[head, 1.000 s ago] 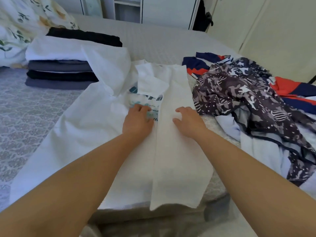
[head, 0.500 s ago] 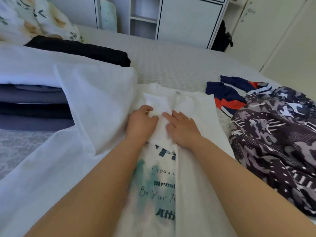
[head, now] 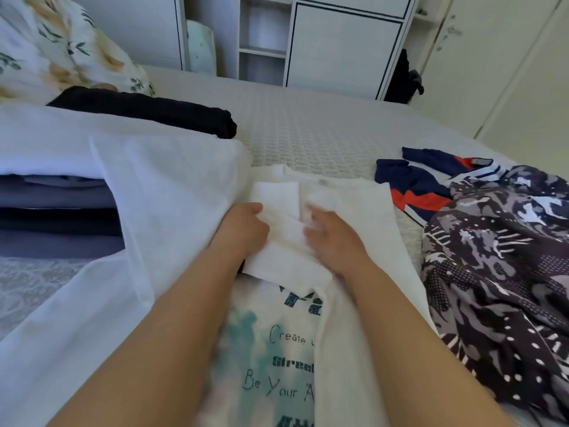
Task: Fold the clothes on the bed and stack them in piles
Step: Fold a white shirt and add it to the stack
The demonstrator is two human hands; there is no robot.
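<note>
Wide grey quilted bed (head: pixel 323 131), running away toward white cupboards (head: pixel 338 41). On its left side, a finished pile (head: pixel 55 192) of folded dark and grey garments topped in white, with a folded black piece (head: pixel 147 109) behind it and a floral pillow (head: pixel 61 47) beyond. On its right, an unfolded heap: a dark patterned garment (head: pixel 498 266) lying over a navy, red and white top (head: pixel 415 186). Down the middle, spread flat, the white printed T-shirt (head: pixel 277 349), long axis running straight away from the body, neck at the far end, teal lettering near the chest; right side panel already folded inward over the print, left side still lying out wide toward the pile. At the collar end, a small folded-in sleeve flap (head: pixel 277 204) between both hands. Left hand (head: pixel 243 229) curled, apparently pinching the flap's near-left edge, though the exact grip is hard to make out. Right hand (head: pixel 332 238) blurred, fingers loosely spread and seemingly pressing the flap flat; too smeared to say more. Probably mid-fold, sleeve being tucked. Likely next: left panel brought across to the right, the left hand being nearer to it, then hem carried up along the long axis toward the collar.
</note>
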